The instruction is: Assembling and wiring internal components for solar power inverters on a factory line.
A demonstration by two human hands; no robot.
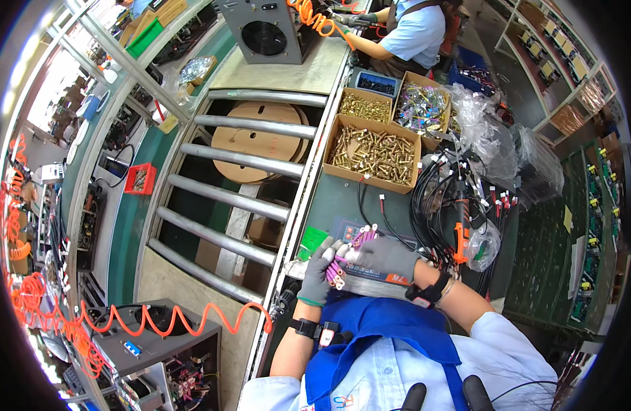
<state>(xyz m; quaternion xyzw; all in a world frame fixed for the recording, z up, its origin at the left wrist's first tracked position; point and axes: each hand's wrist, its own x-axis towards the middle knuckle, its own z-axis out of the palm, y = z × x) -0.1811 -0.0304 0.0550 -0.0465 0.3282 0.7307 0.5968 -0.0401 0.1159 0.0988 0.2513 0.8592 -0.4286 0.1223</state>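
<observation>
My gloved left hand point(317, 277) is closed around a bundle of short purple wires point(335, 271) with copper-coloured ring ends. My gloved right hand point(387, 260) meets it from the other side, its fingers against the same bundle. More purple wires with metal ends stick up beyond the fingers. Both hands are close to my blue apron point(370, 322), above a flat panel point(350, 233) with printed patches. A green card point(313, 242) lies just beyond my left hand. The right fingertips are partly hidden by the wires and the other hand.
Cardboard boxes of brass fittings point(372, 152) stand farther along the bench. Black cables point(428, 205) and an orange-black power screwdriver point(461, 229) are to the right. A roller conveyor point(226, 196) runs on the left. A co-worker point(415, 34) works beside a grey machine case point(264, 34).
</observation>
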